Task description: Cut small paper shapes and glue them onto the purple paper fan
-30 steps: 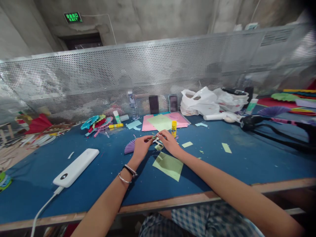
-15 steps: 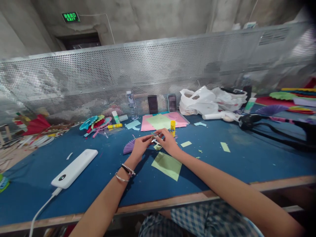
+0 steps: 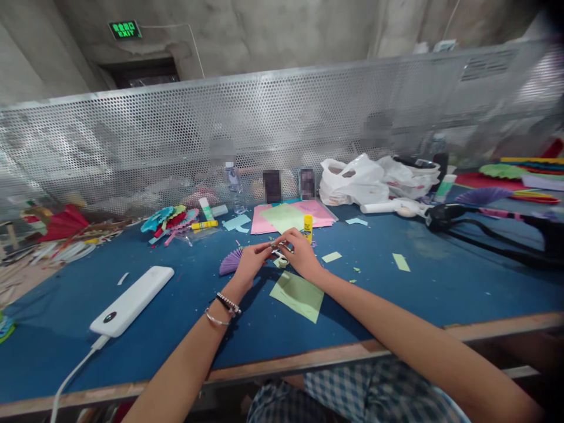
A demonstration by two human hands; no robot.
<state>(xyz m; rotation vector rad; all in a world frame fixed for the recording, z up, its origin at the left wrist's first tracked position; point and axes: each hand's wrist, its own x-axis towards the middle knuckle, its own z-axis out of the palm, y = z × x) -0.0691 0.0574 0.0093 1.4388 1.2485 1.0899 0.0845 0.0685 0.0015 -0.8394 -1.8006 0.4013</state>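
Near the middle of the table, my left hand [image 3: 254, 259] and my right hand [image 3: 300, 252] meet, their fingertips pinched close together. Something small sits between the fingers, mostly hidden, so its kind cannot be made out. Just under the fingertips shows a pale, rounded object [image 3: 281, 262], too small to name. A purple pleated paper fan [image 3: 230, 262] lies beside my left hand. Behind my right hand stands a yellow glue stick [image 3: 308, 228]. A creased light green paper sheet [image 3: 298, 296] lies in front of my right hand.
A white power bank [image 3: 134, 301] with a cable lies at left. Pink paper [image 3: 263, 220] lies behind the hands. Colourful folded paper [image 3: 170, 220] and a water bottle [image 3: 235, 191] are at back left. White plastic bags [image 3: 352, 182] and a black strap [image 3: 480, 244] occupy the right.
The fingers of both hands have shifted very slightly where they meet, and the shiny bit between them shows less. The things on the table stay in place.
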